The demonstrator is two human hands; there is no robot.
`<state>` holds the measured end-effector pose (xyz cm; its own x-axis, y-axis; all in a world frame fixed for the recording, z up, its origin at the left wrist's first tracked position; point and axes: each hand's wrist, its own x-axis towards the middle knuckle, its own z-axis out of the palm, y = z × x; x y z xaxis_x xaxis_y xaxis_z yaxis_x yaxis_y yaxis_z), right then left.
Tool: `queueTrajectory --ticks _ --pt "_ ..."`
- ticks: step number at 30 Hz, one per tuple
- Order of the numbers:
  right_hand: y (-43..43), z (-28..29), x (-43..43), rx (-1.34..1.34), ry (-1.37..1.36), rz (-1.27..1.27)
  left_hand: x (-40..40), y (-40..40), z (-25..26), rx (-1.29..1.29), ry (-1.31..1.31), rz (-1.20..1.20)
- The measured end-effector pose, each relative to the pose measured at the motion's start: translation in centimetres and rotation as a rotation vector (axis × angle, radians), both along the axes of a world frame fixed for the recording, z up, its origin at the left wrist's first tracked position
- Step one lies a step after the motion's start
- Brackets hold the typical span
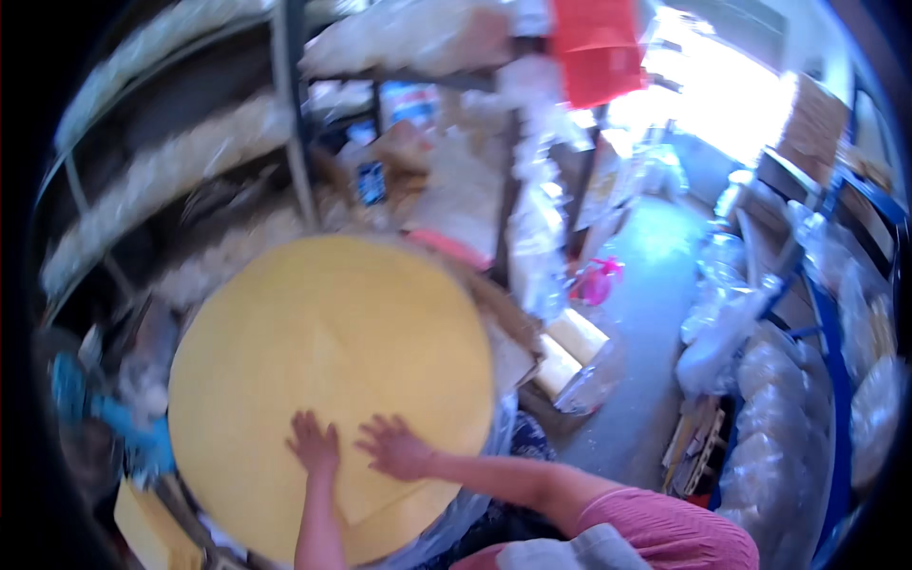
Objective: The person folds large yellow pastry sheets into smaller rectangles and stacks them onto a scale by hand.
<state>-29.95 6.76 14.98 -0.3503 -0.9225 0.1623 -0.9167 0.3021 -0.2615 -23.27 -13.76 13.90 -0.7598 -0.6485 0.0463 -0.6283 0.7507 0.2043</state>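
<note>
A large round yellow sheet (299, 320), which looks like paper or thin card, spreads out in front of me with faint fold lines across it. Flat on its near half lies my left hand (314, 443), fingers spread. Just to the right, my right hand (394, 447) also rests on the sheet with its fingers apart. Neither hand grips anything. Clear plastic film (463, 524) shows under the sheet's near right edge. Motion blur hides finer detail.
Shelves with plastic-wrapped goods (164, 164) stand at the left and back. A phone (370, 183) is beyond the sheet. Yellow rolls (577, 338) lie at the right, beside a floor aisle (634, 320). A blue metal rack (826, 399) holds bagged goods at far right.
</note>
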Motion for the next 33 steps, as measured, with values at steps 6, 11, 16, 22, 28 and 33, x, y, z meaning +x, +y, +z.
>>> queueTrajectory --ticks 6,11,16,22,28,33 --pt "-2.2 0.2 -10.2 -0.307 -0.216 -0.151 -3.0 -7.0 -1.0 0.027 0.475 0.056" --pt "-10.5 2.2 -18.3 -0.271 -0.503 -0.387 -6.0 -11.5 3.5 0.477 0.432 0.306" --pt "-14.6 3.7 -19.4 -0.076 -1.12 -0.618 -8.4 -13.1 4.1 0.681 0.244 0.422" --pt "-13.9 3.1 -19.7 -0.262 -1.391 -0.579 -7.3 -13.6 2.4 0.857 0.533 0.37" --pt "-12.1 -0.8 -19.9 -0.557 -1.474 -0.479 -2.7 -10.3 0.0 0.294 0.909 -0.293" --pt "-11.1 0.2 -18.2 -0.655 -1.498 -0.52 0.8 -9.5 -0.9 -0.004 0.554 -0.291"
